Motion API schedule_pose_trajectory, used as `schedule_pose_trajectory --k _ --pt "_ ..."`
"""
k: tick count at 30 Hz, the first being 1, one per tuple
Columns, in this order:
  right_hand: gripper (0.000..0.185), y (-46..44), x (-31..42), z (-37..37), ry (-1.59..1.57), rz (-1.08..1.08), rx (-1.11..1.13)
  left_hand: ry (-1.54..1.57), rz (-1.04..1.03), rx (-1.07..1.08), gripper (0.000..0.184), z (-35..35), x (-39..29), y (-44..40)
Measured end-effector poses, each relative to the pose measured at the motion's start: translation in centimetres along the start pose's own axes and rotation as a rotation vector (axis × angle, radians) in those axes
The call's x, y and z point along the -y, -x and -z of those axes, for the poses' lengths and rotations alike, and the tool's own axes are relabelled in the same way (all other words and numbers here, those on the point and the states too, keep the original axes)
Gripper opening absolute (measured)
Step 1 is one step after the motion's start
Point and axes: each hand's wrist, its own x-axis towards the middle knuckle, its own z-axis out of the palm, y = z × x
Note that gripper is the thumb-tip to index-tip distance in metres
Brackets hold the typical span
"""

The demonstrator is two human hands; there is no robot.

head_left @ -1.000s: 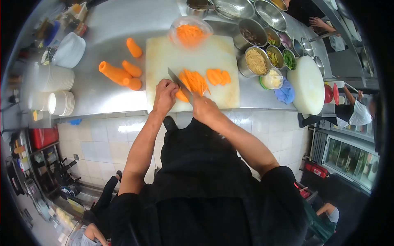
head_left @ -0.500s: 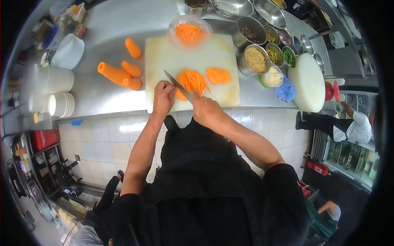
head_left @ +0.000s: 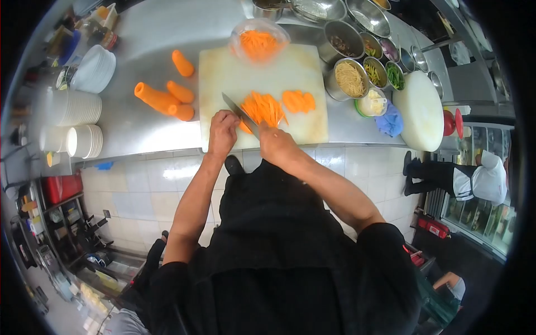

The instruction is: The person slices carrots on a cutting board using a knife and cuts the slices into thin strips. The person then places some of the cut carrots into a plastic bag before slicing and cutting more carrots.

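My right hand [head_left: 277, 146] is wrapped round the handle of a knife [head_left: 239, 113], whose blade slants up and left across the white cutting board [head_left: 262, 78]. Against the blade's left side, my left hand [head_left: 223, 133] presses curled fingers on a small carrot piece [head_left: 244, 127], mostly hidden. Right of the blade lies a pile of carrot strips [head_left: 264, 109]. Farther right are overlapping carrot slices [head_left: 298, 101]. A clear bowl of carrot strips [head_left: 260, 44] sits at the board's far edge.
Several peeled carrots [head_left: 153, 97] lie left of the board. White bowls [head_left: 84, 141] stand at far left. On the right are metal pots of ingredients [head_left: 349, 80], a blue cloth [head_left: 389, 120] and a round white board [head_left: 417, 111]. A person [head_left: 483, 177] stands at far right.
The knife has shifted slightly left along the carrot piece, and less of that piece shows. The slices at right look more spread. At far right, the person has moved and turned.
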Motion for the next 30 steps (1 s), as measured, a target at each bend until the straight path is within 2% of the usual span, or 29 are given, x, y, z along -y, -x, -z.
schedule_pose_trajectory --k 3,10,21,26,30 --pt "0.024 0.3 1.0 2.4 0.002 -0.012 0.075 -0.021 -0.013 0.002 0.015 0.0 0.0 -0.3" --pt "0.021 0.0 0.0 -0.9 0.02 0.007 -0.006 -0.006 0.001 -0.009 0.017 0.4 0.0 0.3" --pt "0.022 1.2 1.2 1.9 0.049 0.04 0.053 -0.077 -0.044 -0.029 0.019 0.1 -0.1 0.0" --pt "0.025 -0.8 0.2 -0.5 -0.012 0.054 -0.024 -0.072 -0.053 -0.01 0.017 0.2 0.4 0.1" --pt "0.026 -0.2 -0.1 1.4 -0.017 0.052 -0.024 -0.063 -0.038 -0.021 0.017 -0.1 0.0 0.1"
